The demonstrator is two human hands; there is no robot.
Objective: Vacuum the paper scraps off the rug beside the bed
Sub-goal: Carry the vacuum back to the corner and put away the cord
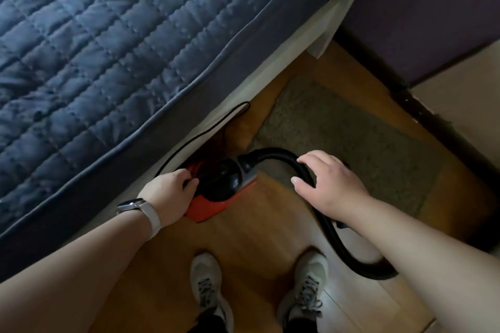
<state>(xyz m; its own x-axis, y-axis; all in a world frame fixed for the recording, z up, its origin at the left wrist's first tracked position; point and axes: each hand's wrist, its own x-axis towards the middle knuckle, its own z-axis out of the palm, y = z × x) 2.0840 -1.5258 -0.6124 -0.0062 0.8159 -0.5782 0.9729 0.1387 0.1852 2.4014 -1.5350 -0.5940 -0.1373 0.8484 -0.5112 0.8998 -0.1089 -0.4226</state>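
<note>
You are standing on the wood floor [257, 227] and looking down past both arms, with the bed [108, 48] filling the left and far side under its blue quilted cover. The vacuum [219, 189], a red body with a black dome, is sitting on the floor just beside the bed, between the bed's white frame and the near left corner of the rug [351, 138].

Your left hand [170, 192] is reaching down to the vacuum's left side. Its fingers are curling over the edge of the body and seem to be gripping it there, though the fingertips are lost in shadow, so I cannot tell exactly what they are closing on. A watch [130, 204] with a pale strap is sitting on that wrist.

Your right hand [327, 181] is lying over the black hose [273, 153]. The fingers are loosely bent and a little spread, draping across the top, with the thumb on the hose's near side. They are touching it, not clamping round it. The hose is arching out of the vacuum's far end, passing under that palm, then looping near and right beneath your forearm.

A thin black cord [205, 131] is running from the vacuum along the bed frame toward the far side.

The rug is lying to the right of the vacuum and farther off, its grey pile dim and blurred. Scraps on it are too small to make out here.

Your two pale shoes [207, 278] are planted at the near edge, toes pointing toward the vacuum.
</note>
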